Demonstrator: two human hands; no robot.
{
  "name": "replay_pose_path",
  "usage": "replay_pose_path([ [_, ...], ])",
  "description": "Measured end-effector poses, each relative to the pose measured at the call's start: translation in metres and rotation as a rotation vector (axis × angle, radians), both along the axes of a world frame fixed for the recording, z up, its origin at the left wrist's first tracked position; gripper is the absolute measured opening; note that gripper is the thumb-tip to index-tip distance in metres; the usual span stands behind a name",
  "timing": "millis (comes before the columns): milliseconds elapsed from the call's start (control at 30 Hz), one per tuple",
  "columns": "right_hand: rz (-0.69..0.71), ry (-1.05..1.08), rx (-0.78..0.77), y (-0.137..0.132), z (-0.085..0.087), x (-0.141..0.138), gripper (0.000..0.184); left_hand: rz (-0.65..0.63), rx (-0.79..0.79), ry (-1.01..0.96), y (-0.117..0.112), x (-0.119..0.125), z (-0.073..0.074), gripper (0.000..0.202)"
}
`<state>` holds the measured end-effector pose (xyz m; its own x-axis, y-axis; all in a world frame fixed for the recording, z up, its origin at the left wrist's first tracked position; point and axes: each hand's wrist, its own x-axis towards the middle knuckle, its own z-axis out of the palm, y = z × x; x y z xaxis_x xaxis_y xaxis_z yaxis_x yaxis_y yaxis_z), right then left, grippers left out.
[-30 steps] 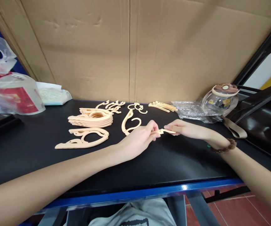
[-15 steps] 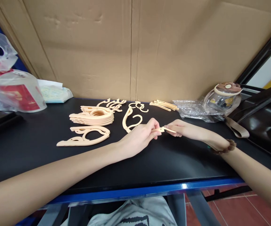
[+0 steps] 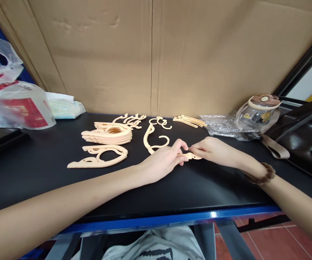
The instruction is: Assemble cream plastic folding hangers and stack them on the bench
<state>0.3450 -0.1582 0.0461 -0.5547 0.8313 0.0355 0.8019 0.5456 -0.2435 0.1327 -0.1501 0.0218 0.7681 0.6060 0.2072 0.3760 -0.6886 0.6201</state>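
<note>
Between my hands is a cream plastic folding hanger (image 3: 190, 156); its curved arm and hook extend up and left past my left wrist. My left hand (image 3: 169, 157) pinches it with thumb and fingers, the index finger arched above. My right hand (image 3: 208, 150) has its fingers closed over the hanger's right end, palm down, hiding part of it. To the left lie a folded hanger (image 3: 97, 162) and, behind it, a stack of folded hangers (image 3: 107, 136). Loose hooks (image 3: 135, 119) and thin cream bars (image 3: 189, 121) lie farther back.
A cardboard sheet (image 3: 104, 65) stands behind the black table (image 3: 156, 202). At left are a plastic bag (image 3: 20, 104), a tissue pack (image 3: 65, 106) and a dark flat object (image 3: 2, 141). At right are crinkled clear plastic (image 3: 226, 126), a lidded bottle (image 3: 259, 112) and a black bag (image 3: 304, 137).
My right hand has turned palm down over the hanger's end. The piece between my hands has tilted to show its broad face, and the hook has swung slightly right.
</note>
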Motion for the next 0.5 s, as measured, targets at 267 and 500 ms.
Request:
replay_pose_path([
  [267,-0.052,-0.09,0.067,-0.0041,0.0066,-0.0007,0.034,0.07,-0.001,-0.037,-0.0012,0.0053,-0.0017,0.015],
  [500,-0.09,-0.043,0.04,-0.0048,0.0062,-0.0012,0.033,0.076,0.022,-0.087,-0.0001,0.0069,-0.0051,0.013],
])
